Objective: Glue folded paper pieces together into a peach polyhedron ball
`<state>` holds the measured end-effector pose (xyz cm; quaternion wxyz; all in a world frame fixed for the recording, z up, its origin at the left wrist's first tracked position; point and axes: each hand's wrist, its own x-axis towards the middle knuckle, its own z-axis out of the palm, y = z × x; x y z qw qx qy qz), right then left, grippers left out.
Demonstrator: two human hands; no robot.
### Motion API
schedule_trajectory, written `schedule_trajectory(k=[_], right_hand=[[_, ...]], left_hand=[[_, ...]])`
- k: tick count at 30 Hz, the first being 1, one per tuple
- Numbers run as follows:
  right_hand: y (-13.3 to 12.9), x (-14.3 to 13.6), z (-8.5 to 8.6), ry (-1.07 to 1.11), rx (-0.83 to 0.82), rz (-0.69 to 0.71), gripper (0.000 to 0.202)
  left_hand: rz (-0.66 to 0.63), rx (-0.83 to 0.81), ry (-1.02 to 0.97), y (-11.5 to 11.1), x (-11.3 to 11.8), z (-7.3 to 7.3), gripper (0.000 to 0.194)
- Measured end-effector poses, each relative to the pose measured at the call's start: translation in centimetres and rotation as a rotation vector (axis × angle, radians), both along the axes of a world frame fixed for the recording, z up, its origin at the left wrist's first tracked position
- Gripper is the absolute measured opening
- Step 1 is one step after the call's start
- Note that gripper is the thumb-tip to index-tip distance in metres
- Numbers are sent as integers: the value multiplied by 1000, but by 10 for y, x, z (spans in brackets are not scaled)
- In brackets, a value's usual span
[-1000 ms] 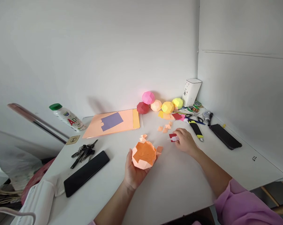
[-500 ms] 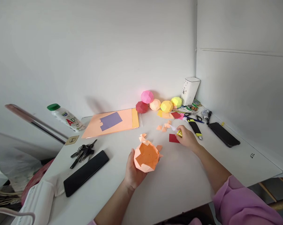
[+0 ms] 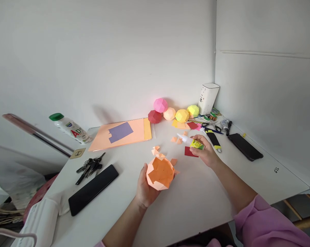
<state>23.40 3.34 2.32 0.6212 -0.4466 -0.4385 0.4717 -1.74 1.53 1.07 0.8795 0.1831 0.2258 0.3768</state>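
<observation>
My left hand (image 3: 147,190) cups an orange faceted paper ball (image 3: 158,184) from below and the left; its top is open with a jagged rim, and the hollow inside shows. In my right hand (image 3: 205,151) is a small glue bottle (image 3: 196,143) with a yellow-green label and a white nozzle that points up and to the left. The bottle is above a red paper piece (image 3: 188,152) on the table. Small folded orange paper pieces (image 3: 156,150) lie just beyond the ball, and more orange pieces (image 3: 173,139) lie left of the bottle.
Several finished paper balls (image 3: 169,114) are grouped at the wall. Orange sheets (image 3: 100,139) carry a purple piece (image 3: 121,132). A utility knife (image 3: 212,139), scissors (image 3: 218,128) and a black case (image 3: 244,146) lie right. Keys (image 3: 91,167), a black phone (image 3: 93,190) and a bottle (image 3: 74,130) are left.
My right hand has lifted the glue bottle off the table area by the red paper, and more of the bottle now shows. The left hand and paper ball have hardly moved.
</observation>
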Motion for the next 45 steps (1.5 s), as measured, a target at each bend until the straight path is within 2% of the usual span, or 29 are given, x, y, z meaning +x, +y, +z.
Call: schedule_trajectory(k=[4, 9, 13, 24, 32, 39, 45], right_hand=[[-3, -4, 2, -33, 122, -75, 37], [-8, -9, 8, 40, 80, 52, 38], [-10, -12, 6, 7, 10, 80, 34], [-18, -30, 0, -70, 64, 234, 29], [-21, -35, -1, -155, 82, 197, 33], [-21, -34, 1, -133, 112, 206, 30], [-23, -34, 0, -196, 163, 192, 28]], left_hand=[[18, -32, 2, 2, -1, -4, 59], [0, -72, -19, 4, -4, -9, 63], [10, -86, -12, 4, -5, -10, 60], [9, -88, -18, 1, -1, -1, 59], [-21, -22, -62, 1, 1, -3, 63], [-17, -48, -52, 1, 0, -1, 60], [-23, -62, -77, 2, 1, -1, 60]])
